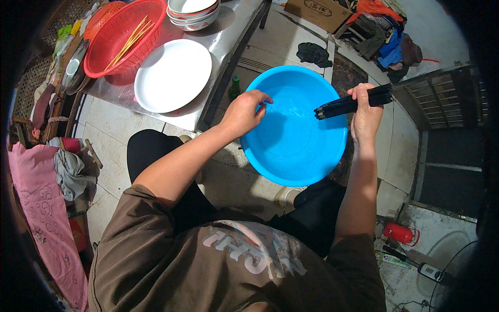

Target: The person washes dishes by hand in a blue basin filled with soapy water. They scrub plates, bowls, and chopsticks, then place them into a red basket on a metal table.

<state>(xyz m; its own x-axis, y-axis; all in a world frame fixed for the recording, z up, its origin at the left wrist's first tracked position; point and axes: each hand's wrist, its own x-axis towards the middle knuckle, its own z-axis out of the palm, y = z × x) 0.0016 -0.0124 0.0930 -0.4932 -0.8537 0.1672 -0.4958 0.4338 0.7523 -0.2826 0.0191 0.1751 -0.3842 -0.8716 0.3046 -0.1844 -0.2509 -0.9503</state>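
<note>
My right hand [364, 107] grips a bundle of black chopsticks [335, 108], held together at a slant over the right rim of a blue plastic basin [300, 156]. Light ripples inside suggest a shallow layer of clear water. At the basin's upper left rim is my left hand [247, 109], its fingers curled and the thumb apart from them. Nothing shows between those fingers; whether the hand touches the rim is unclear. The basin sits low in front of me, between my knees.
On the metal-topped table [230, 35] at upper left are a white plate [173, 76], a red plastic basket [124, 43] holding thin yellow sticks [130, 43], and stacked bowls [195, 23]. A green bottle [234, 89] stands beside it. A fan [452, 273] is at lower right.
</note>
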